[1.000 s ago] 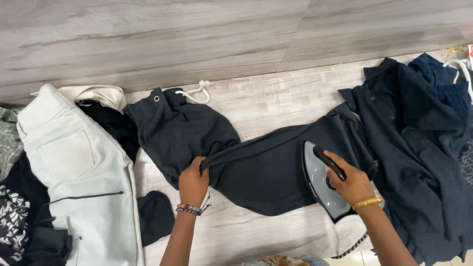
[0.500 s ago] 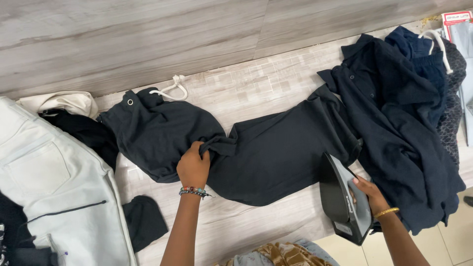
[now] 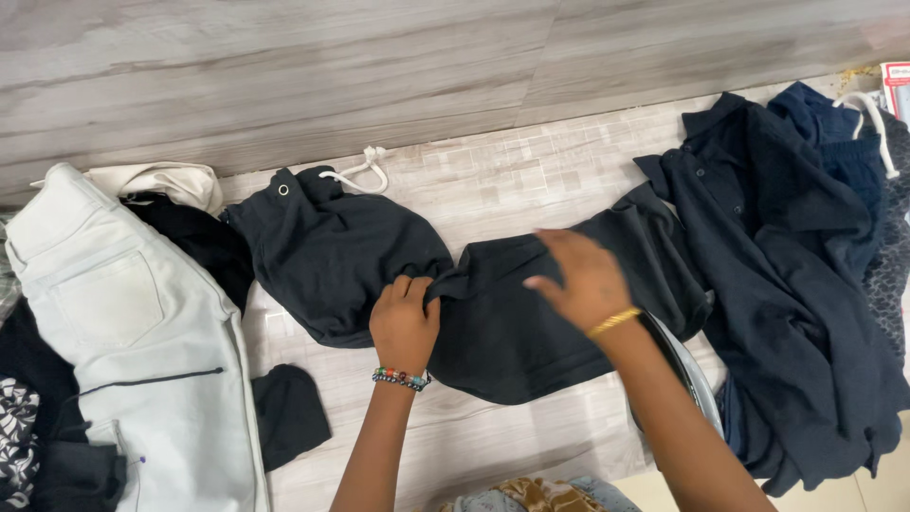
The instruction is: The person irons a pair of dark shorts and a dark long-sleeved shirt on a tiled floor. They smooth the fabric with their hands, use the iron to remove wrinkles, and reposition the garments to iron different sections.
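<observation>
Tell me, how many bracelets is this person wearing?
2. A beaded bracelet sits on the left wrist, below the left hand gripping the dark garment. A gold bangle sits on the right wrist, behind the right hand. None seem hidden.

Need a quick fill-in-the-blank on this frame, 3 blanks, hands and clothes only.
1. The left hand pinches a fold of the ___ garment spread on the mat.
2. The right hand hovers open over that garment and wears a ___ bangle at the wrist.
3. The pale trousers lie to the ___ of the left hand.

Missing words: black; gold; left
</observation>
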